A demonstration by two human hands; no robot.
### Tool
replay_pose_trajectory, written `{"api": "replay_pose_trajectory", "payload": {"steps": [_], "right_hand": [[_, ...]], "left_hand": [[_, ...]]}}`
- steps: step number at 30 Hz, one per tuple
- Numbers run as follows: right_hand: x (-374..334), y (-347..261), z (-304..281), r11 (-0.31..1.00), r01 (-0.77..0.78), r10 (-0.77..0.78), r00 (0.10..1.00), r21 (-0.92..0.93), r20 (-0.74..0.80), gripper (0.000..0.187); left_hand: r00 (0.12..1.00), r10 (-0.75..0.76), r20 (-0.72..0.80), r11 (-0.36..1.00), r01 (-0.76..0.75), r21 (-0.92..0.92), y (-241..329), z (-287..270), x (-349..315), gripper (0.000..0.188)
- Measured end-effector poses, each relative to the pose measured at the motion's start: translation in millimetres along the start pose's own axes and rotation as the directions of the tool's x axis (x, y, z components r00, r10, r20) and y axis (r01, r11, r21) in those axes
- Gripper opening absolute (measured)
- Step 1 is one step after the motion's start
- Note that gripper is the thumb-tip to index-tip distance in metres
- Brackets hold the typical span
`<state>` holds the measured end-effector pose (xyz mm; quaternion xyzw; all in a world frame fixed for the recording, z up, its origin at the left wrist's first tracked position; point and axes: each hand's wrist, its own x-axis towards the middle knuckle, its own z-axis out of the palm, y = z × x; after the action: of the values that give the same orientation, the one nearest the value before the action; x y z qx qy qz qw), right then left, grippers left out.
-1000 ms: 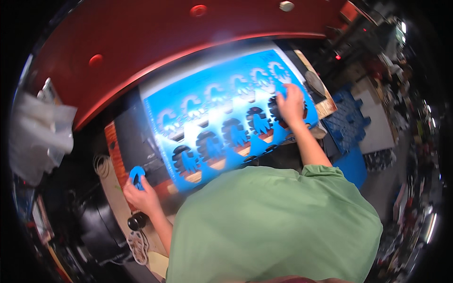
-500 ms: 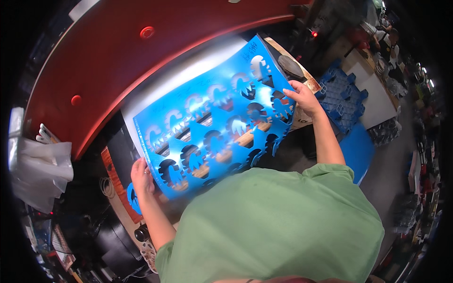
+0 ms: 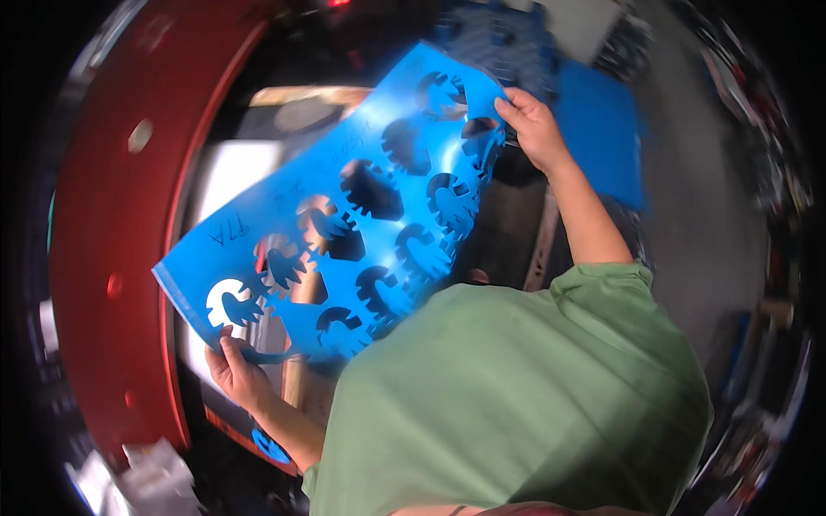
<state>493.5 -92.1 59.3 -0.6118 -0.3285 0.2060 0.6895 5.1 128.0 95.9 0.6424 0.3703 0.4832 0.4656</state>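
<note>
Between my two hands hangs a thin blue plastic sheet (image 3: 411, 198) with rows of cut-out holes and some handwriting along its far edge. It is tilted, its right end farther from me than its left. My right hand (image 3: 537, 131) pinches the far right corner, thumb on top. At the near left corner, beside a toothed hole, my left hand (image 3: 237, 371) grips the edge with its thumb uppermost. The fingers under the sheet are partly hidden. A small blue cut piece (image 3: 271, 445) shows by my left forearm.
A long curved red panel (image 3: 107, 224) stands at the left, next to a bright white surface (image 3: 237, 172). Clear plastic bags (image 3: 155, 482) lie at the lower left. Beyond the sheet are a blue latticed plastic pallet (image 3: 499, 39) and a flat blue panel (image 3: 598, 129).
My view and body have turned right, away from the red panel. The sheet has swung with me, its right end now farther away, and no longer lies over the white surface as much. Both hands keep hold.
</note>
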Motion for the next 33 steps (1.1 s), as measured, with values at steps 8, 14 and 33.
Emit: {"api": "replay_pose_trajectory", "payload": {"steps": [8,14,33], "right_hand": [[-87,-55,-87,0.841,-0.41,0.344,0.909,-0.354,-0.235,0.024],[-283,-13,-112,0.65,-0.643,0.252,0.685,-0.405,-0.683,0.037],[-444,-121,-316,0.331,-0.894,-0.127,0.273,-0.301,-0.953,0.039]], "left_hand": [[0.809,-0.169,0.563,0.881,0.38,-0.281,-47,122,82,0.014],[0.251,-0.557,0.792,0.688,0.673,0.27,-115,227,27,0.017],[-0.332,-0.325,0.885,0.739,0.495,0.457,-135,407,-98,0.014]]}}
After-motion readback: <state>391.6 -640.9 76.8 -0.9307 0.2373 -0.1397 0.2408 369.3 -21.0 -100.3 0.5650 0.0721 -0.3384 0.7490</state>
